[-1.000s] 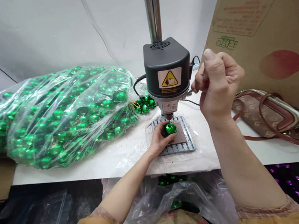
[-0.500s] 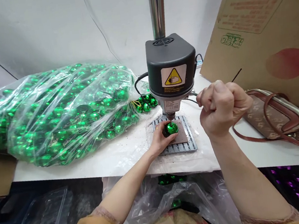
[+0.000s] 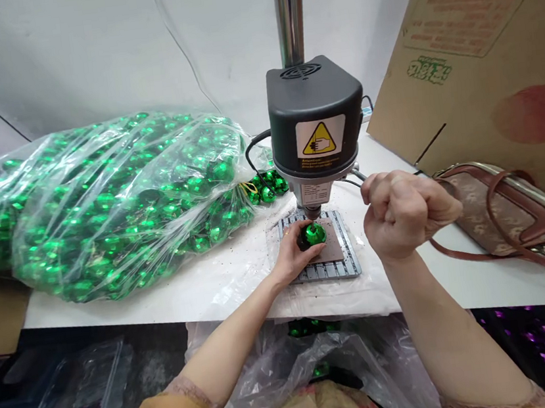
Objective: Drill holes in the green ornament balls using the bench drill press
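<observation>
- We are risking a spinning ball: if the left hand (image 3: 298,252) is pinching too lightly, the bit could catch the smooth, faceted green ball (image 3: 316,233) and twist it loose.
- We are leaving the left fingertips just beside the drill chuck (image 3: 312,212), so a slip or skid off the curved top could bring the bit onto skin.
- With the right hand (image 3: 402,211) we are making a closed fist around the press lever (image 3: 359,175), mostly hidden; pulling too hard could crack or dent the ball.
- We are keeping the left grip only ball-wide, thumb on the near side, fingers curling around the left and far sides, the right side uncovered.
- The ball is sitting inside that grip, over the brown board (image 3: 333,251), directly below the chuck; whether the bit is touching, we are not managing to tell.
</observation>
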`<state>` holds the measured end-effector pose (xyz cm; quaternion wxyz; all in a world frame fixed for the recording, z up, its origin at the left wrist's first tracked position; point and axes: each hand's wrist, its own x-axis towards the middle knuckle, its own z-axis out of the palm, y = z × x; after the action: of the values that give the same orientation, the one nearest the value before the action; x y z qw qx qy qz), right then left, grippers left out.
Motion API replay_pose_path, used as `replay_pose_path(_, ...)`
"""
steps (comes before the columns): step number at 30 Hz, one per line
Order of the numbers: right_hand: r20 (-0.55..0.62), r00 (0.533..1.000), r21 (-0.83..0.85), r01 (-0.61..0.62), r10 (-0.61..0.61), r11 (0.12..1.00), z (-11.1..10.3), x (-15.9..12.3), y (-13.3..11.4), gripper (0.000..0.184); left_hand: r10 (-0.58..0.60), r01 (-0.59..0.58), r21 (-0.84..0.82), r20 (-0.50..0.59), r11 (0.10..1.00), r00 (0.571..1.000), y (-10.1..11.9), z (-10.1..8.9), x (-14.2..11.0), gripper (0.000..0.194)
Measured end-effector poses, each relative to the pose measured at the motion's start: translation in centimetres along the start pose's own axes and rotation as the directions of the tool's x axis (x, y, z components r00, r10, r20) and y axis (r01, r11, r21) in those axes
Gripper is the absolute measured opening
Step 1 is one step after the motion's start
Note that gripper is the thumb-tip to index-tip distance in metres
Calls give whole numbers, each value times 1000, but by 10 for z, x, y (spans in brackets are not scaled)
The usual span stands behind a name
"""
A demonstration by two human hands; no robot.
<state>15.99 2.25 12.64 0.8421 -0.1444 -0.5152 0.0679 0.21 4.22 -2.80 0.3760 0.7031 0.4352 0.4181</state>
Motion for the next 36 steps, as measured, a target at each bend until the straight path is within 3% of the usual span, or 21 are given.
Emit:
replay_pose_path(18,18,998,14,68,-68,998,-10,-15,7,48,15,-15,10,-8,1000,1000,0,1,1,53)
replay_pose_path(22,-73,994,-6,-84,83,996,7,8,-3,49,-2,2,-18,-17,1000,1000,-1,2,0,53)
replay_pose_path(27,-103,931,-39,-355,349,934,27,49,-9,41,-60,56,-72,-54,996,997,11,3,-2,55)
replay_pose_path(30,-79,919,-19,-388,385,922,29,59,-6,41,17,-14,15,-209,1000,978,23,-1,-24,49)
replay_pose_path(32,-85,926,-21,-371,368,929,28,59,-3,41,142,-115,109,-286,987,948,24,-6,-53,50)
replay_pose_path(34,-88,937,-25,-341,338,940,27,58,-1,43,300,-263,179,-227,948,927,17,-14,-93,52)
replay_pose_path(36,-81,946,-28,-318,315,948,27,57,0,43,425,-416,207,2,886,905,3,-23,-134,46)
